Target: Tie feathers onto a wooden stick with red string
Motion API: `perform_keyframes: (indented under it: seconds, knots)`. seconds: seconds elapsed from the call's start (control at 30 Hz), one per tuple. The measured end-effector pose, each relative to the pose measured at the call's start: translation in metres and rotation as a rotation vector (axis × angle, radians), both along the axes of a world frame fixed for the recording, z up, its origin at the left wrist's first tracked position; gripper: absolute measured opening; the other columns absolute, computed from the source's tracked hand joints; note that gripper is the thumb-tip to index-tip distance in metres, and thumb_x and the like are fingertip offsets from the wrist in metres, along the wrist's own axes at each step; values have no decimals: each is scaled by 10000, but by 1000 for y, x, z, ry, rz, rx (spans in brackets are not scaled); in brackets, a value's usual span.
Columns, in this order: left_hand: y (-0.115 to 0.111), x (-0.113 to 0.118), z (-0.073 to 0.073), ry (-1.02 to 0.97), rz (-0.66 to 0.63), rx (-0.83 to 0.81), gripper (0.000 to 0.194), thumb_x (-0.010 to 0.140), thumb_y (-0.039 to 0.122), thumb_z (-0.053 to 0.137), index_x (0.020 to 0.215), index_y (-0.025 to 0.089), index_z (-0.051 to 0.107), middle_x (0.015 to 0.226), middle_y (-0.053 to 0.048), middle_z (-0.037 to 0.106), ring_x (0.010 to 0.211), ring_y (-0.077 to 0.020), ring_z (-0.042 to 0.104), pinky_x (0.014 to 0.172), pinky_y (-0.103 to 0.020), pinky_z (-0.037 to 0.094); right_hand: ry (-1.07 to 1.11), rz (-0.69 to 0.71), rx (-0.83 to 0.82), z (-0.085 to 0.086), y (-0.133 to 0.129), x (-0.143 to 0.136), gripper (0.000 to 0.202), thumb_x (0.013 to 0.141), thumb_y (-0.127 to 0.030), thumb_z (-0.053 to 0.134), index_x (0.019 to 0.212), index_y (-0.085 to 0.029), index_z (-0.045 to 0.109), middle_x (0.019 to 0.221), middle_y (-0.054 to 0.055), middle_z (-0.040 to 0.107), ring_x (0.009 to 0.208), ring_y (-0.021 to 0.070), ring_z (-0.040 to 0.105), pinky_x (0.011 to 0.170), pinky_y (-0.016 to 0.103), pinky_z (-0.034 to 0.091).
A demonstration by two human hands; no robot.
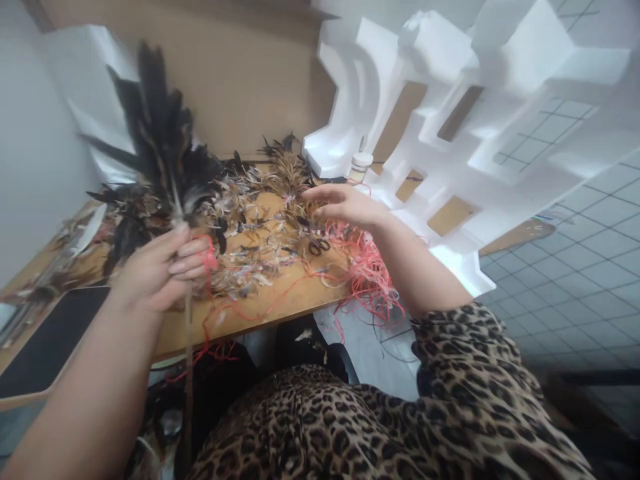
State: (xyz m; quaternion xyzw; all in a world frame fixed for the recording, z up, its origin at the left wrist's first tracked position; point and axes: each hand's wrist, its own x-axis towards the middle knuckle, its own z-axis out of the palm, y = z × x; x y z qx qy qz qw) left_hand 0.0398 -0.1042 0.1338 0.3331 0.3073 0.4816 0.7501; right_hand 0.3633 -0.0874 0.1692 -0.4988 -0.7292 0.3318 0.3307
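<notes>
Feathers (160, 137), long and black, fan upward in a bunch above the left hand (163, 270), their pale quills meeting at its thumb; its fingers are curled closed around the bunch's base and a thin stick (189, 373), which hangs down past the table's front edge. A strand of red string (211, 257) lies against those curled fingers and trails down to the table. The right hand (345, 205) reaches over the tabletop with its fingers stretched out and slightly parted, just beside a tuft of brown feathers (287, 170); I cannot tell whether the fingertips touch it. Below that hand lie dark-handled scissors (319, 248) and a tangled heap of red twine (371, 273), part of which spills over the edge of the wooden table (295, 297). Short loose feathers (245, 270) are scattered across the wood between the hands. Behind the right hand stands a white-lidded jar (361, 163), near a large moulded white foam sheet (445, 50). A brown cardboard panel (250, 87) rises at the back, and a dark flat panel (43, 333) with a pale edge lies beside the left forearm.
</notes>
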Motion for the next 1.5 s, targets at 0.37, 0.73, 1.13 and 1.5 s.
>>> perform_keyframes:
  seconds: [0.37,0.73,1.13,1.5]
  knots:
    - [9,30,-22,115,-160,157,257,860,182,556,666,153,390,537,58,350,365,-22,302,354,-122,256,668,235,-458,-75,-28,-106,282,749,-386,673,827,-119,629,565,-47,557,385,16,335,372,166,208]
    - [37,51,-49,32,-187,4,243,865,148,544,681,158,386,553,67,349,351,-8,310,352,-115,200,-291,-207,-87,-111,-3,-25,181,812,-229,540,845,-115,676,820,57,668,739,128,573,696,239,412]
    - [78,66,-60,-51,-149,-47,261,880,165,538,674,155,377,539,68,367,342,-8,305,342,-113,190,-925,-364,-97,-132,21,-13,359,820,-219,503,1159,-102,506,1151,203,572,1011,264,604,828,336,468]
    - [104,55,-94,-125,-93,-11,263,829,178,611,703,163,381,546,59,397,358,-17,322,343,-114,180,-595,-310,-283,-123,29,22,395,654,-176,640,1044,-115,624,1002,114,677,899,200,624,760,253,459]
